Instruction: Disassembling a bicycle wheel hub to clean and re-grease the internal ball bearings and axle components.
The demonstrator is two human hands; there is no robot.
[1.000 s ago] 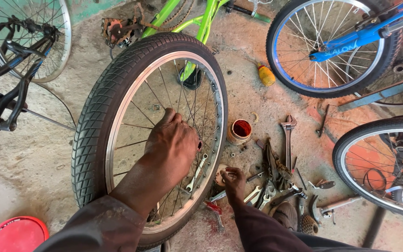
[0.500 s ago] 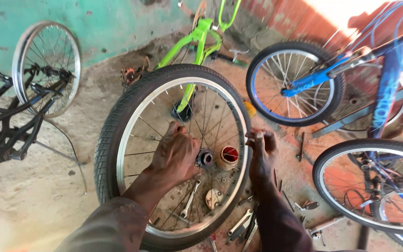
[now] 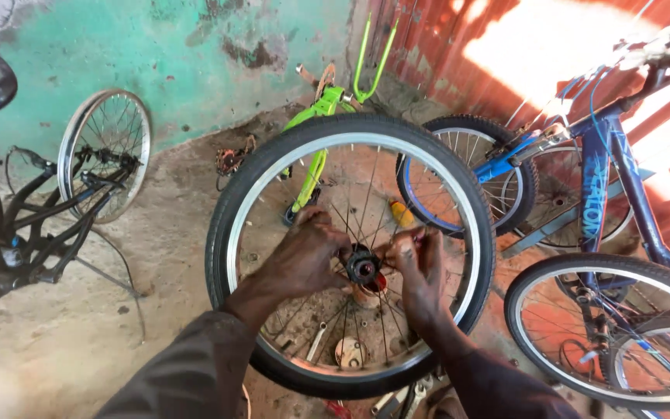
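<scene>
A bicycle wheel (image 3: 230,202) with a black tyre and silver rim stands tilted up in front of me. Its dark hub (image 3: 363,268) sits at the centre of the spokes. My left hand (image 3: 304,260) grips the hub from the left, fingers curled through the spokes. From the right, my right hand (image 3: 419,264) pinches a small part against the hub's end. Both sleeves are dark brown.
A blue bicycle (image 3: 606,186) stands at the right, a green frame (image 3: 321,109) behind the wheel, a black frame (image 3: 32,225) and a loose wheel (image 3: 106,151) at the left. Wrenches (image 3: 316,341) and a small red cup (image 3: 370,291) lie on the ground under the wheel.
The wheel has been lifted from lying nearly flat to upright. My view has tipped up toward the wall. My right hand left the tools on the ground and came to the hub.
</scene>
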